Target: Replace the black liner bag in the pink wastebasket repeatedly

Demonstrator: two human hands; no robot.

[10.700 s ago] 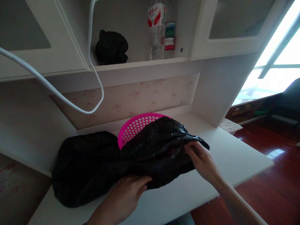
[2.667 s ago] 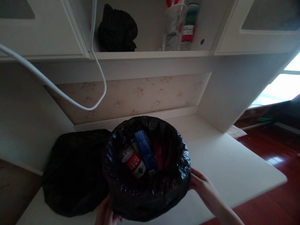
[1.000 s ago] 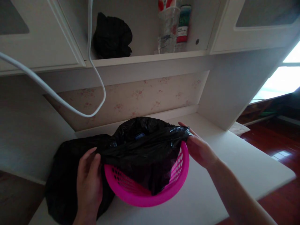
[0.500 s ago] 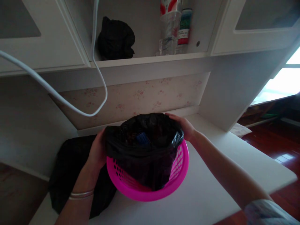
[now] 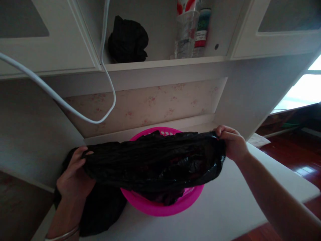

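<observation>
Pink basket [image 5: 160, 210], perf.: on wht desk [image 5: 225, 197].
Blk plastic bag [image 5: 150, 160], qty 1: stretched across basket top, ends past both sides.
L hand [image 5: 75, 175]: left of basket, fingers closed on bag's near end.
R hand [image 5: 233, 142]: right of basket, pinching opp. end.
2nd blk bag [image 5: 102, 211]: left of basket, partly hidden.

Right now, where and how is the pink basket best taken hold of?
Probably by the near rim of the basket, coming from the front: that curved edge shows bare below the black bag, which the left hand and right hand hold spread across its middle.
</observation>
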